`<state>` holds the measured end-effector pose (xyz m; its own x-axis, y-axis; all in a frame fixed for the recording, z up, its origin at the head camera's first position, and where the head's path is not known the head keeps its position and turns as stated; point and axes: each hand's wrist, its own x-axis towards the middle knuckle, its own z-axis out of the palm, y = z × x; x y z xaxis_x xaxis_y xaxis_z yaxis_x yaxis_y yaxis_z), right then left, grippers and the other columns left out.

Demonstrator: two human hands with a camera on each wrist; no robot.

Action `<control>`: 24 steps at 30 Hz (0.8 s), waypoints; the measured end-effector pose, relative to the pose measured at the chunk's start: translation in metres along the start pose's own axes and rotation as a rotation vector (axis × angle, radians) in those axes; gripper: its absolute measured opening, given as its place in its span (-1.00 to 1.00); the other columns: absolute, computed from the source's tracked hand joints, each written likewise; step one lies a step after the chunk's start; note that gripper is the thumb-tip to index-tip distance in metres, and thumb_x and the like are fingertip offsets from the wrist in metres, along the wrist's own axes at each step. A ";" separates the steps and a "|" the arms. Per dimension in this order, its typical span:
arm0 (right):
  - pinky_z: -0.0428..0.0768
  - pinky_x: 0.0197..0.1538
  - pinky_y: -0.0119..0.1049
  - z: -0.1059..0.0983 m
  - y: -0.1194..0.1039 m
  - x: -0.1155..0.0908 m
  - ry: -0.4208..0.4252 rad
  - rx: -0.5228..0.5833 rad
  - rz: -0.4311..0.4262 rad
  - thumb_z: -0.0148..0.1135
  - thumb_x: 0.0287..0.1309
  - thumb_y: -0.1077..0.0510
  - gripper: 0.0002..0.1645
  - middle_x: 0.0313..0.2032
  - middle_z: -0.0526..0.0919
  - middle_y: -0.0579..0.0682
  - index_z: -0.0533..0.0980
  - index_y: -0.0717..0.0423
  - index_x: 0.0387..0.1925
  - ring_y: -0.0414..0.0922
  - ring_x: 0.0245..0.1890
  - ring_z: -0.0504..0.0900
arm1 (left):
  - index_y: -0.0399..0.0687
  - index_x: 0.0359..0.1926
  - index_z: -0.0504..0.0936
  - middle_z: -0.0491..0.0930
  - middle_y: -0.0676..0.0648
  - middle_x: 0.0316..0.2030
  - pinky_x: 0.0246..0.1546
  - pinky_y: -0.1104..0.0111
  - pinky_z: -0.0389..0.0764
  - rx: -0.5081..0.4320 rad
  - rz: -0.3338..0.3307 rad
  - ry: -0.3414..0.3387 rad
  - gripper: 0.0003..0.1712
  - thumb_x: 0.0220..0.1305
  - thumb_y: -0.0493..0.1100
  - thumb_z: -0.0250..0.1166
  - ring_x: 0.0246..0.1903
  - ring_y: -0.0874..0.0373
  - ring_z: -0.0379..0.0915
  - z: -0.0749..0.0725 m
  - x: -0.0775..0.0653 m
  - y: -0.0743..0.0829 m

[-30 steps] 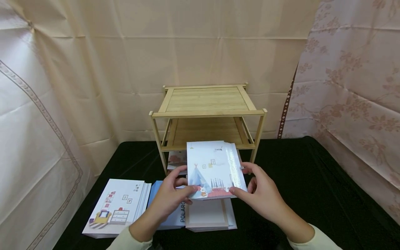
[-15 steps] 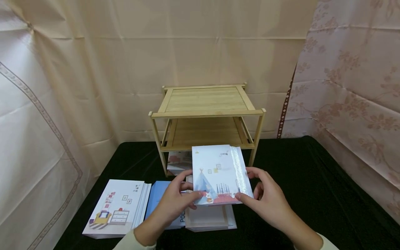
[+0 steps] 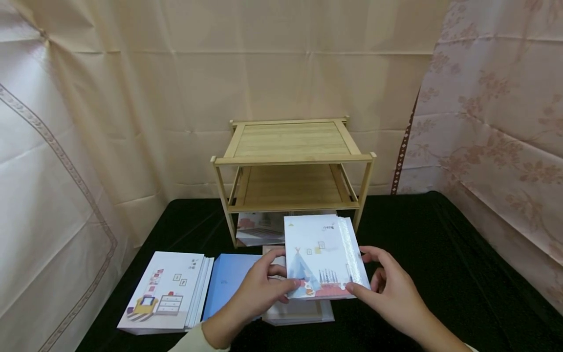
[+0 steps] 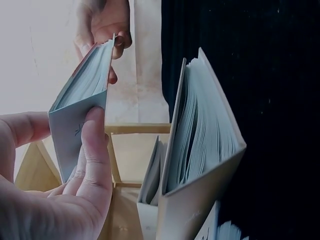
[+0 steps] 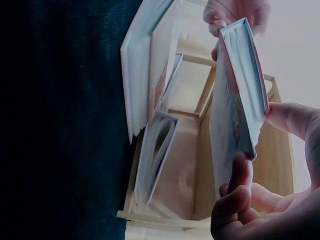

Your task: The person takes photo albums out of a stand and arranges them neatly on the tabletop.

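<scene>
A white photo album [image 3: 323, 256] with a blue tent drawn on its cover is held up in front of the wooden rack. My left hand [image 3: 259, 286] pinches its left edge, thumb over the cover's lower corner. At the opposite edge, by a glittery strip, my right hand [image 3: 391, 288] grips it between thumb and fingers. The left wrist view shows the album's spine [image 4: 70, 137] against the left fingers, and its page edges face up there. Beneath it on the cloth lies a pale album [image 3: 299, 313], partly hidden by the held one.
Left of the hands lie a white album [image 3: 160, 293] with a yellow armchair drawing and a blue album [image 3: 228, 281]. A two-tier wooden rack [image 3: 290, 139] stands behind, with more albums [image 3: 259, 232] under its lower shelf. Black cloth [image 3: 448, 274] covers the table.
Both hands have carried the tent album to the right and down, toward me. More of the blue album and of the albums under the rack now shows. The grip is the same.
</scene>
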<state>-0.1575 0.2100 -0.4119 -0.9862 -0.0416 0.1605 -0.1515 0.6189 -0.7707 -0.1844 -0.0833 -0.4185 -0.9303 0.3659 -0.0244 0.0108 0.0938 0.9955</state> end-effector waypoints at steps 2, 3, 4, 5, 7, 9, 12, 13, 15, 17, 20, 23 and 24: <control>0.56 -0.52 -0.34 -0.001 0.003 -0.001 -0.005 0.002 0.012 0.64 -0.07 -0.14 0.07 0.16 0.48 0.06 0.28 -0.15 0.44 -0.21 -0.50 0.55 | -0.04 0.45 0.37 0.78 -0.18 -0.16 -0.42 0.14 0.78 -0.003 -0.010 -0.010 -0.20 0.23 -0.22 0.49 -0.29 0.05 0.74 0.002 0.001 -0.001; 0.56 -0.51 -0.34 -0.002 0.004 -0.001 -0.008 0.000 0.021 0.64 -0.06 -0.14 0.08 0.16 0.48 0.06 0.28 -0.14 0.45 -0.21 -0.49 0.55 | -0.08 0.46 0.36 0.78 -0.18 -0.16 -0.42 0.15 0.78 -0.004 -0.012 -0.016 -0.20 0.23 -0.24 0.48 -0.30 0.05 0.74 0.003 0.001 -0.002; 0.57 -0.51 -0.34 -0.002 0.006 -0.002 -0.012 -0.003 0.031 0.64 -0.06 -0.14 0.08 0.17 0.48 0.07 0.28 -0.14 0.45 -0.21 -0.49 0.55 | -0.10 0.47 0.35 0.77 -0.17 -0.16 -0.41 0.18 0.77 -0.004 -0.018 -0.021 -0.19 0.24 -0.24 0.47 -0.30 0.06 0.74 0.004 0.002 -0.002; 0.56 -0.50 -0.35 -0.003 0.007 -0.002 -0.016 -0.007 0.042 0.64 -0.07 -0.14 0.09 0.17 0.48 0.07 0.27 -0.13 0.45 -0.21 -0.49 0.55 | -0.13 0.47 0.34 0.77 -0.17 -0.16 -0.42 0.20 0.77 -0.003 -0.020 -0.027 -0.19 0.24 -0.25 0.46 -0.31 0.06 0.74 0.005 0.002 -0.003; 0.57 -0.50 -0.34 -0.004 0.010 -0.003 -0.027 -0.008 0.070 0.64 -0.07 -0.14 0.10 0.19 0.48 0.08 0.26 -0.12 0.46 -0.20 -0.48 0.55 | -0.17 0.47 0.33 0.76 -0.16 -0.15 -0.41 0.22 0.77 -0.002 -0.025 -0.045 -0.19 0.24 -0.27 0.44 -0.31 0.06 0.74 0.006 0.003 -0.004; 0.57 -0.50 -0.34 -0.006 0.012 -0.004 -0.038 -0.008 0.098 0.64 -0.07 -0.14 0.11 0.20 0.48 0.10 0.26 -0.11 0.46 -0.19 -0.48 0.56 | -0.21 0.47 0.34 0.74 -0.17 -0.12 -0.40 0.25 0.77 -0.002 -0.026 -0.062 -0.20 0.24 -0.29 0.42 -0.32 0.07 0.74 0.008 0.004 -0.005; 0.57 -0.50 -0.34 -0.009 0.016 -0.006 -0.051 -0.006 0.130 0.63 -0.07 -0.13 0.11 0.21 0.47 0.12 0.25 -0.10 0.46 -0.18 -0.48 0.56 | -0.24 0.46 0.35 0.70 -0.18 -0.08 -0.38 0.26 0.78 -0.001 -0.031 -0.083 -0.21 0.22 -0.30 0.41 -0.33 0.09 0.72 0.012 0.006 -0.006; 0.57 -0.50 -0.33 -0.010 0.018 -0.007 -0.054 -0.006 0.136 0.63 -0.06 -0.13 0.10 0.22 0.47 0.12 0.25 -0.10 0.46 -0.17 -0.48 0.56 | -0.26 0.46 0.35 0.68 -0.18 -0.07 -0.38 0.26 0.78 0.000 -0.028 -0.090 -0.21 0.22 -0.31 0.40 -0.34 0.10 0.72 0.014 0.006 -0.006; 0.58 -0.50 -0.33 -0.012 0.021 -0.008 -0.059 -0.010 0.146 0.63 -0.07 -0.14 0.10 0.21 0.47 0.13 0.26 -0.09 0.46 -0.17 -0.48 0.57 | -0.29 0.47 0.34 0.65 -0.17 -0.07 -0.37 0.26 0.78 0.005 -0.024 -0.105 -0.21 0.23 -0.32 0.39 -0.35 0.13 0.71 0.017 0.007 -0.008; 0.58 -0.50 -0.33 -0.014 0.024 -0.009 -0.063 -0.013 0.150 0.63 -0.06 -0.14 0.09 0.21 0.47 0.13 0.26 -0.08 0.45 -0.17 -0.48 0.57 | -0.30 0.47 0.34 0.63 -0.17 -0.07 -0.37 0.24 0.79 0.009 -0.018 -0.122 -0.21 0.24 -0.33 0.38 -0.37 0.13 0.70 0.020 0.007 -0.009; 0.59 -0.50 -0.32 -0.018 0.028 -0.010 -0.069 -0.015 0.161 0.63 -0.07 -0.14 0.09 0.20 0.47 0.13 0.27 -0.08 0.45 -0.16 -0.48 0.58 | -0.29 0.48 0.34 0.62 -0.17 -0.10 -0.35 0.20 0.80 0.008 -0.015 -0.148 -0.23 0.26 -0.36 0.36 -0.36 0.13 0.70 0.025 0.008 -0.012; 0.59 -0.50 -0.32 -0.020 0.033 -0.012 -0.077 -0.020 0.168 0.62 -0.07 -0.14 0.10 0.20 0.47 0.15 0.26 -0.05 0.46 -0.16 -0.48 0.58 | -0.26 0.46 0.37 0.63 -0.16 -0.12 -0.35 0.19 0.80 0.008 -0.020 -0.164 -0.25 0.26 -0.38 0.36 -0.36 0.12 0.69 0.030 0.009 -0.013; 0.59 -0.49 -0.32 -0.021 0.034 -0.012 -0.079 -0.021 0.171 0.62 -0.06 -0.14 0.11 0.20 0.47 0.15 0.25 -0.04 0.46 -0.16 -0.48 0.58 | -0.25 0.45 0.39 0.63 -0.15 -0.12 -0.35 0.20 0.80 0.009 -0.027 -0.170 -0.27 0.26 -0.38 0.36 -0.35 0.13 0.70 0.031 0.009 -0.014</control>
<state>-0.1491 0.2479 -0.4272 -0.9998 0.0045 -0.0212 0.0192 0.6386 -0.7693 -0.1817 -0.0523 -0.4350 -0.8551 0.5142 -0.0668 -0.0091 0.1139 0.9935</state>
